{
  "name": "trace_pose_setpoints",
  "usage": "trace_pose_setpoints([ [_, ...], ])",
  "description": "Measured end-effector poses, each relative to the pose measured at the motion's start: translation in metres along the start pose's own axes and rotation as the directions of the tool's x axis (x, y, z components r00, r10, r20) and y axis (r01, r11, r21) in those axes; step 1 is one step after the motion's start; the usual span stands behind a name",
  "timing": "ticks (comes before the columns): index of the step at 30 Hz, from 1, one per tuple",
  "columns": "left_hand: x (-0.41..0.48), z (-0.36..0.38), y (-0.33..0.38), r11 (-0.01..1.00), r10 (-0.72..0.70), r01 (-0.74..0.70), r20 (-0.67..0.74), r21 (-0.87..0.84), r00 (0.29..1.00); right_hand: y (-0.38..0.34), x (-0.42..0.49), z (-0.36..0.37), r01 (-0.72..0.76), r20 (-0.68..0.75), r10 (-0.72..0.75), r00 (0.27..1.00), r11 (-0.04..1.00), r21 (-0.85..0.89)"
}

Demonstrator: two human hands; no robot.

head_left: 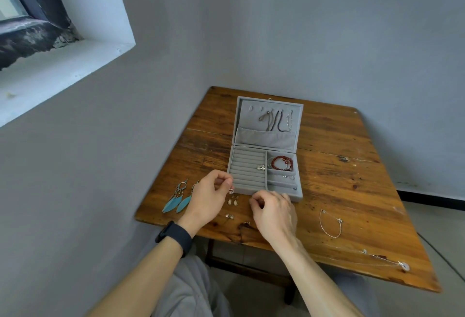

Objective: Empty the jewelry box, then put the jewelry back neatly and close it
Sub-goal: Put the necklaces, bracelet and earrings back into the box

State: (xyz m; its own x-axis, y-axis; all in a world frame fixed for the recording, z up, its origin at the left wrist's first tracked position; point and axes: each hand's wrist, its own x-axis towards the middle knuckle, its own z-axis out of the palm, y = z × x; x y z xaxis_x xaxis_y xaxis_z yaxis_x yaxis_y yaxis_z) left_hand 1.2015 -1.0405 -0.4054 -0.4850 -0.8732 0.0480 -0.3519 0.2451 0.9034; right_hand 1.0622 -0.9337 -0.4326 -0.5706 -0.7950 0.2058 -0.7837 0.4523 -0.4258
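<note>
plain home room, wooden table [339, 191], window [30, 2]

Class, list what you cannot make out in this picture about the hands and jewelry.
Head view only:
- Whether the right hand holds anything: its curled fingers hide it.
- The small piece by the left hand: too small to identify.
- Lower ends of the necklaces: tucked behind the lid pocket.

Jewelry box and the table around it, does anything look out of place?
One thing: the thin silver necklace with the white ring pendant lies stretched toward the near right corner of the table, its pendant close to the edge, where it might slide off. Nothing else stands out.
</note>
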Motion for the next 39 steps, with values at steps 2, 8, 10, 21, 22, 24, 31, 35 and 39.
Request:
trace_pose_setpoints([
  [2, 0.000, -0.002, 0.000, 0.999, -0.013, 0.013, 0.007, -0.029, 1.000, 0.004, 0.000, -0.004, 0.061, -0.007, -0.060, 0.998, 0.991, 0.116],
  [8, 0.005, -0.004, 0.004, 0.986, -0.103, 0.110, 0.061, -0.127, 0.993, 0.009, 0.012, -0.026, 0.128, -0.036, -0.123, 0.992, 0.932, 0.338],
  [10, 0.009, -0.007, 0.005, 0.982, -0.105, 0.115, 0.072, -0.148, 0.992, 0.010, 0.020, -0.030, 0.145, -0.029, -0.144, 0.989, 0.922, 0.360],
  [21, 0.029, -0.025, -0.005, 0.990, -0.094, 0.103, 0.089, -0.095, 0.992, 0.014, 0.056, -0.025, 0.214, -0.015, -0.218, 0.976, 0.935, 0.284],
  [22, 0.031, -0.026, -0.006, 0.991, -0.098, 0.105, 0.086, -0.083, 0.992, 0.015, 0.059, -0.022, 0.214, -0.010, -0.220, 0.975, 0.936, 0.279],
  [24, 0.034, -0.028, -0.006, 0.992, -0.098, 0.104, 0.087, -0.073, 0.991, 0.016, 0.068, -0.019, 0.214, -0.003, -0.221, 0.975, 0.939, 0.268],
  [31, 0.055, -0.025, -0.001, 0.996, -0.051, 0.057, 0.088, -0.068, 0.995, 0.030, 0.112, -0.024, 0.229, 0.006, -0.235, 0.972, 0.955, 0.189],
  [35, 0.064, -0.020, -0.002, 0.998, -0.024, 0.029, 0.081, -0.062, 0.996, 0.036, 0.144, -0.027, 0.231, 0.092, -0.235, 0.968, 0.971, 0.054],
  [39, 0.070, -0.018, -0.007, 0.997, -0.021, 0.026, 0.078, -0.073, 0.997, 0.033, 0.166, -0.027, 0.280, 0.227, -0.259, 0.939, 0.958, -0.067],
])
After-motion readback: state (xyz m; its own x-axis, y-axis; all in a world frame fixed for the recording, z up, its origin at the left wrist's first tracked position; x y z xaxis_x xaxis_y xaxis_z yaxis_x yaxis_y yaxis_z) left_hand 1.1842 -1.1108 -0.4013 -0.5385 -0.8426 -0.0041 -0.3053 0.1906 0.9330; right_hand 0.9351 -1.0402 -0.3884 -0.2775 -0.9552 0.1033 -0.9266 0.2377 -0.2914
